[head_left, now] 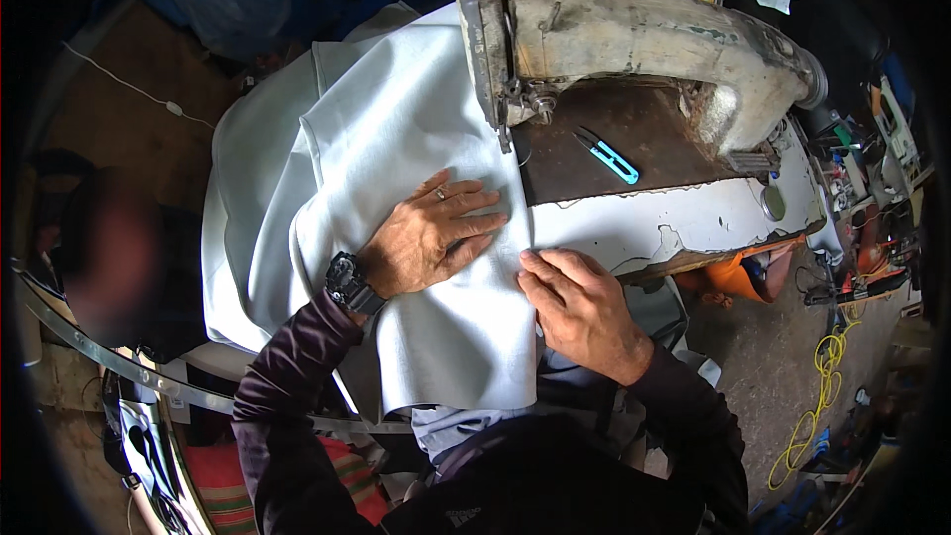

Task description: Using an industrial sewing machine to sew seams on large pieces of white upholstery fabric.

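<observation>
A large sheet of pale grey, smooth material (386,129) drapes over the table, its right edge running under the presser foot of a worn sewing machine (634,35). My left hand (426,235) lies flat on the sheet, fingers stretched toward that edge, a ring and a black watch showing. At the sheet's right edge, nearer me, my right hand (584,312) pinches the border between thumb and fingers. Light blue thread snips (609,158) rest on the machine's dark bed, to the right of the needle.
The white tabletop (634,233) is chipped along its edge, with a small round tin (773,202) at its right. Yellow cord (817,401) lies coiled on the floor. A striped cushion (223,485) sits lower left. Tools clutter the far right, and a blurred shape stands at left.
</observation>
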Tool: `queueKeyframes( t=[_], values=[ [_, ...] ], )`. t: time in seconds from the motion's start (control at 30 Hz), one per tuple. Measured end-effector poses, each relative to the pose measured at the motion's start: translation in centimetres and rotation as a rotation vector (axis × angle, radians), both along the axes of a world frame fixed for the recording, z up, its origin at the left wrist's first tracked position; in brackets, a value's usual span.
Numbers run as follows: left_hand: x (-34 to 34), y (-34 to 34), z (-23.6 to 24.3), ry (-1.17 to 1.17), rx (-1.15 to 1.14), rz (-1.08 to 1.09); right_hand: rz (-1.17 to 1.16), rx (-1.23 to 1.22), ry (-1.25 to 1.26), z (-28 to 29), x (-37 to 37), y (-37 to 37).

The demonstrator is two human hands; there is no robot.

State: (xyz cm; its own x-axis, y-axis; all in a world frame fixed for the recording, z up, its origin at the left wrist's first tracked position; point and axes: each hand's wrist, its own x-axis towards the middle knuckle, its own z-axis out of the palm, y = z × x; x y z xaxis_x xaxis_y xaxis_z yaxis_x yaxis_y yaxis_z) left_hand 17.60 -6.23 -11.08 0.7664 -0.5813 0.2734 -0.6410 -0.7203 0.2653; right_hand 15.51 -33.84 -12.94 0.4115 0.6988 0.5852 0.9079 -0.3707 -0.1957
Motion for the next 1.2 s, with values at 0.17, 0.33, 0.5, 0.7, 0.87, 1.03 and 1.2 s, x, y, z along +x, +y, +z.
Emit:
queueKeyframes(
  t=[0.17, 0.33, 0.5, 0.7, 0.87, 1.03, 1.2],
  values=[
    [1.3, 0.9, -0.2, 0.023, 0.018, -0.010, -0.009, 0.006, 0.041, 0.3, 1.1, 0.6],
    [2.6, 1.5, -0.6, 0.010, 0.032, -0.028, -0.001, -0.052, 0.002, 0.4, 2.3, 0.9],
    [3.6, 1.9, -0.9, -0.029, 0.048, -0.031, -0.006, -0.064, -0.004, 0.5, 3.3, 1.2],
    [5.1, 2.3, -1.1, -0.080, 0.046, -0.041, -0.007, -0.066, 0.036, 0.6, 4.8, 1.7],
    [6.3, 2.7, -1.0, -0.085, 0.020, -0.028, -0.006, -0.080, 0.060, 0.8, 6.3, 2.1],
    [7.9, 3.2, -1.2, -0.116, 0.008, -0.040, -0.008, -0.051, 0.073, 0.8, 7.9, 2.7],
    [9.2, 3.7, -1.1, -0.107, 0.005, -0.027, -0.018, -0.055, 0.072, 0.5, 9.2, 3.2]
  ],
)
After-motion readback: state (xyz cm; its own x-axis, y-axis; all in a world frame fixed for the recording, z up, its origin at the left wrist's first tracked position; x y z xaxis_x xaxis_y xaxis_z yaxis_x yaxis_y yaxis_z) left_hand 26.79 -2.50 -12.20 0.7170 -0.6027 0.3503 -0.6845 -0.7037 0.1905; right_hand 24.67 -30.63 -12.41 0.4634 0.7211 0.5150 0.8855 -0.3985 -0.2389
